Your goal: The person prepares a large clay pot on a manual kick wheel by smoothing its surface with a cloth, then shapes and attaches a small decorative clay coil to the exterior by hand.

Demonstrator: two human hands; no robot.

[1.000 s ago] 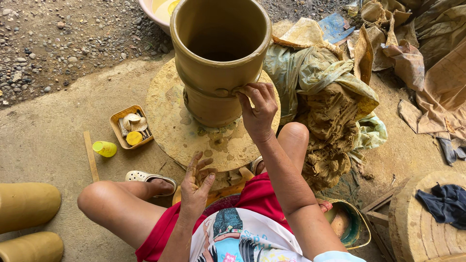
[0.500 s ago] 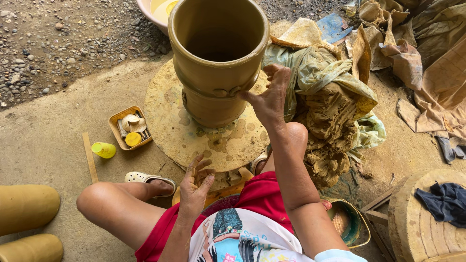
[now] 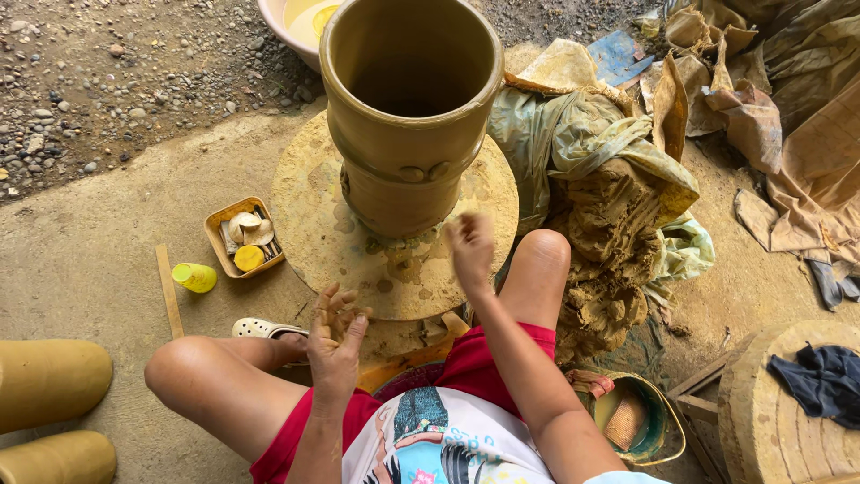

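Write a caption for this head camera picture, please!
Seated person's clay-smeared left hand and right hand hover above a round turntable holding a tall wet clay pot.

No labels, signs or screens appear here. The nearest thing to packaging is a small rectangular yellow-brown tray (image 3: 244, 237) at nine o'clock of my turntable, filled with pale scraps and a yellow lid. Just beyond it at eight o'clock lies a small yellow cup (image 3: 194, 277) on its side.
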